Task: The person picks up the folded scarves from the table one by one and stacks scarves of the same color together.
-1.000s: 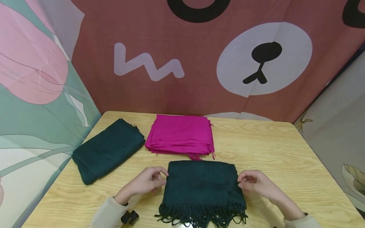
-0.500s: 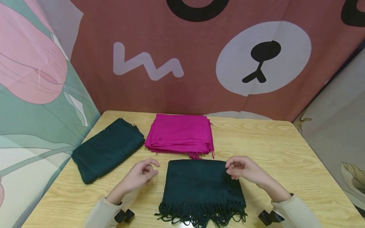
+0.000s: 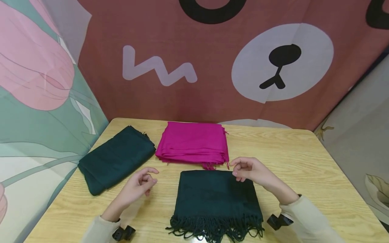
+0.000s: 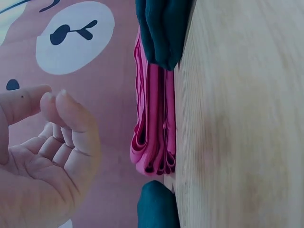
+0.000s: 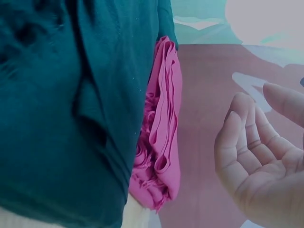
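Observation:
A folded dark green scarf (image 3: 215, 199) lies at the front middle of the table, its fringe towards me. My left hand (image 3: 138, 185) is off to its left, apart from it, fingers loosely bent around nothing. Over the scarf's far right corner is my right hand (image 3: 250, 172), also holding nothing; in the right wrist view its palm shows bare, with the fingers (image 5: 235, 128) relaxed. Behind this scarf rests a folded magenta scarf (image 3: 192, 141), whose stacked layers (image 4: 154, 118) show in the left wrist view. Another dark green scarf (image 3: 117, 158) lies folded at an angle on the left.
The wooden table (image 3: 304, 175) bears all three scarves. A brown cloth (image 3: 212, 101) with a bear's face hangs behind it. A tulip-patterned cloth (image 3: 36, 135) hangs on the left, and a pale one (image 3: 361, 121) on the right.
My left hand has drawn away leftwards from the front scarf's side. My right hand has moved from its right edge up and inwards over the far corner. The scarves have stayed put.

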The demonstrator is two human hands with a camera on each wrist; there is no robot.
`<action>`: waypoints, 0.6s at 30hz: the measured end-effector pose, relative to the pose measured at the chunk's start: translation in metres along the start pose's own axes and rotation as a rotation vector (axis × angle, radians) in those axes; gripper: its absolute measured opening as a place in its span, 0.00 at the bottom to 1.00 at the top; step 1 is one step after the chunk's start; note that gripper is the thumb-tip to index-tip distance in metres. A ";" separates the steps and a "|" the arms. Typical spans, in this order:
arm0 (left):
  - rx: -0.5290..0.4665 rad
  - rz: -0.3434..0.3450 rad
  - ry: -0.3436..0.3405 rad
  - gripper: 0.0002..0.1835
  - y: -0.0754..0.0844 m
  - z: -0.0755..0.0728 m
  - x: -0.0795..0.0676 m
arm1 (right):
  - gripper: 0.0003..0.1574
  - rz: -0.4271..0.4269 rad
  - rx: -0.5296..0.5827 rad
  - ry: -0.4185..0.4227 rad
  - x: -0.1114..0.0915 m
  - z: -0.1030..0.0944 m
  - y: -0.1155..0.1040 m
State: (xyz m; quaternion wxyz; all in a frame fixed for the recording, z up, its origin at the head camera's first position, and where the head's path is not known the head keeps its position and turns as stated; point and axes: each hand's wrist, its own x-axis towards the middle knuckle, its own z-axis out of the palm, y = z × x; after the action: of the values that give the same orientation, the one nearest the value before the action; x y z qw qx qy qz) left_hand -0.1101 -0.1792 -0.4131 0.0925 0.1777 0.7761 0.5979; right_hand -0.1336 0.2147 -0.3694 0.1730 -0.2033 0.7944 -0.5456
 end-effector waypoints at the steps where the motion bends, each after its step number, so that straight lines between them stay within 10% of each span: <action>1: -0.007 0.002 0.005 0.16 0.000 -0.001 0.000 | 0.20 0.000 -0.001 -0.002 0.002 0.001 -0.001; 18: 0.000 0.045 0.180 0.19 -0.003 -0.018 -0.012 | 0.31 0.003 0.036 -0.049 0.038 0.010 -0.015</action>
State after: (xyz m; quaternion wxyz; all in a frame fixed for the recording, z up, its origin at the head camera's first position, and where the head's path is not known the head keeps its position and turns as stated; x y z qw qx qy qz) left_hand -0.1066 -0.2009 -0.4120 0.0087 0.1407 0.7771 0.6133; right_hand -0.1593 0.1826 -0.3607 0.1967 -0.2123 0.7804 -0.5543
